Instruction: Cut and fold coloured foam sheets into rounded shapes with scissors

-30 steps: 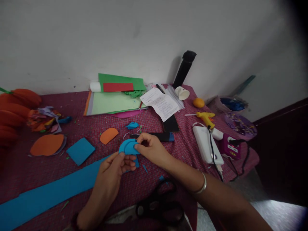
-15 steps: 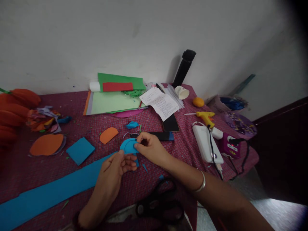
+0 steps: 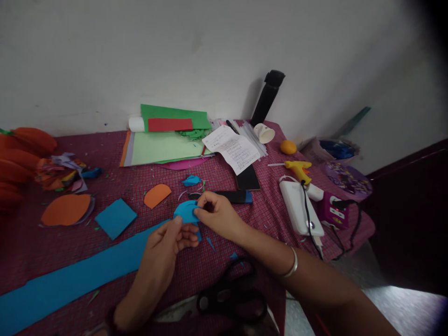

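Both my hands meet over the middle of a table covered with a maroon checked cloth (image 3: pixel 105 154). My left hand (image 3: pixel 164 252) pinches the lower edge of a small rounded blue foam piece (image 3: pixel 185 212), fingers curled. My right hand (image 3: pixel 219 214), with a bangle on the wrist, pinches the same piece from the right side. The piece is held just above the cloth. A long blue foam strip (image 3: pixel 73 275) runs from below my left hand toward the lower left.
Black scissors (image 3: pixel 231 298) lie near the front edge. Around are a blue square (image 3: pixel 115 217), orange cutouts (image 3: pixel 66 209), stacked coloured sheets (image 3: pixel 164 144), a written note (image 3: pixel 233 149), a phone (image 3: pixel 249 178), a yellow glue gun (image 3: pixel 299 170), a white power bank (image 3: pixel 300 207) and a black bottle (image 3: pixel 268 95).
The blue foam piece has been curled tighter between my fingers and looks more folded. Both hands stay in nearly the same place.
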The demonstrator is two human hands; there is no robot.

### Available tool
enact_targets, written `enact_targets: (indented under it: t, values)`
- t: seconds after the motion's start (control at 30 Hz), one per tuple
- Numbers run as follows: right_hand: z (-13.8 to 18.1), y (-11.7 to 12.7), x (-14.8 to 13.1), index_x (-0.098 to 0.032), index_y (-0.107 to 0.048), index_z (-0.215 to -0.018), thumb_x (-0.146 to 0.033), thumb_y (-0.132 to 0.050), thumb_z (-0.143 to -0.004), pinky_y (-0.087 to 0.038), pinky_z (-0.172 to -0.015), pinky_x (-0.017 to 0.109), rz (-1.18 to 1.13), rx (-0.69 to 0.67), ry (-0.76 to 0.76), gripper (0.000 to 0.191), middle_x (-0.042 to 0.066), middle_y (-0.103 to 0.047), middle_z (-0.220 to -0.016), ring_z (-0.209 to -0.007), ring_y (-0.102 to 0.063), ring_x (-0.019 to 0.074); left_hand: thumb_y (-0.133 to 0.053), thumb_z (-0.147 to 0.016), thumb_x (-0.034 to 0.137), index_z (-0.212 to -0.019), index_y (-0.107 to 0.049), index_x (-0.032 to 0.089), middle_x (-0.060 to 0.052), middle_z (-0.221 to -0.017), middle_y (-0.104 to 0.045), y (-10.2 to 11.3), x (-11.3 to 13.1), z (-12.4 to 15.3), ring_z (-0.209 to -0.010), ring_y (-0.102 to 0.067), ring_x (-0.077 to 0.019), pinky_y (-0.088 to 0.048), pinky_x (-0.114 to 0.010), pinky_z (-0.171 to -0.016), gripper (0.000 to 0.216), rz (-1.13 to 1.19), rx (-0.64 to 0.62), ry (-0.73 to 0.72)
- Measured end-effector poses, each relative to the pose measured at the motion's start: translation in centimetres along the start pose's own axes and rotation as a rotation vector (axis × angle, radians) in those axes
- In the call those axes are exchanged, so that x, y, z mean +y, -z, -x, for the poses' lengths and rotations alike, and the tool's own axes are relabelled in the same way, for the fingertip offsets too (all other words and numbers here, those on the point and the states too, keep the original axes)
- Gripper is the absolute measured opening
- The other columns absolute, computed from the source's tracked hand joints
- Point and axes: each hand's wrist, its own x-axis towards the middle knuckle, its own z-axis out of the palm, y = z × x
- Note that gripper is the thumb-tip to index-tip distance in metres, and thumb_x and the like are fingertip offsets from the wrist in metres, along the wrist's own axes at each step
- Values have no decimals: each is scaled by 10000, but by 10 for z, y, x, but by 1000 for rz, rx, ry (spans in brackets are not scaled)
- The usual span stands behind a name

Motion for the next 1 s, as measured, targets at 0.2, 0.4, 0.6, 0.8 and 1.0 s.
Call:
enact_targets:
  t: [0.2,0.4,0.6,0.8,1.0]
  values:
    - [1,0,0,-187,-502,-667,-187,-591,-725,-356,-575,239,8,-7,29,107,-48,-488,-647,-605,-433,103,-796,-646,437,-649,-714,127,-58,-651,-715,0,-4,-2,-550,-633,-160,-543,-271,-535,321,-58,15,-35]
    - [-1,2,0,-193,-552,-1005,-355,-599,-812,-435,-595,242,-312,-26,-69,256,-34,-525,-760,-640,-511,107,-816,-623,387,-650,-715,132,-57,-642,-725,2,-3,-4,-539,-641,-156,-548,-261,-534,276,54,27,10]
    - [1,5,4,-174,-531,-778,-609,-497,-861,-453,-573,250,-274,-197,-156,444,-14,-559,-649,-562,-527,105,-853,-549,371,-627,-718,124,-58,-614,-719,3,4,-4,-518,-633,-150,-545,-252,-520,292,141,43,43]
    - [5,3,3,-159,-570,-775,-531,-688,-752,-445,-628,254,-121,-277,-117,390,-10,-581,-723,-659,-526,119,-850,-558,374,-616,-709,129,-40,-587,-695,2,5,-2,-522,-623,-148,-538,-251,-515,288,140,28,25]
    - [4,-1,6,-136,-605,-779,-360,-657,-777,-415,-633,250,-107,-239,-65,230,-7,-567,-728,-656,-491,115,-833,-598,403,-641,-717,128,-52,-620,-707,6,1,-5,-538,-628,-157,-535,-262,-523,301,108,18,4]
